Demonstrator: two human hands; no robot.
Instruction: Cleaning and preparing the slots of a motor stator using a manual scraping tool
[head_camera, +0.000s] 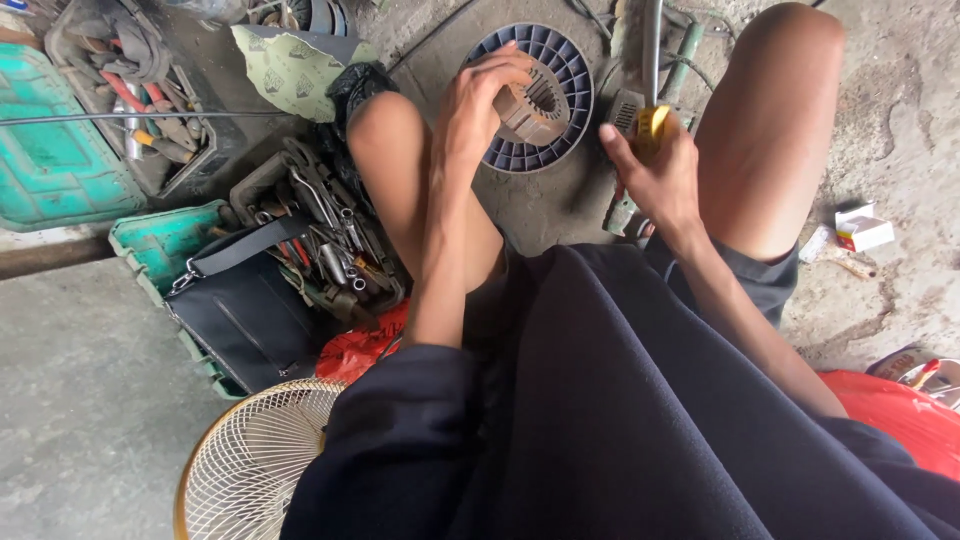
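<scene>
A dark blue garment (620, 420) fills the bottom of the view, covering the lap and arms of a person seated low on a concrete floor (80, 400), bare knees raised on either side. Beside the left elbow lies a cream wire fan guard (250, 465), round and flat on the floor. Between the knees sits a blue-grey plastic disc with ribbed cells (565, 105), and on it rests a grey metal motor core (535, 105) with a slotted bore. The left hand (480, 100) curls over the near side of that core, fingers closed on its rim. The right hand (655, 180) is wrapped tightly around the yellow handle of a tool (652, 125) whose metal shaft rises out of the top of the view, just right of the disc. To the left, a green tray (150, 245) holds a black bag (250, 300) and a jumble of wrenches (325, 225). A small white and red box (862, 228) lies on the floor at right.
</scene>
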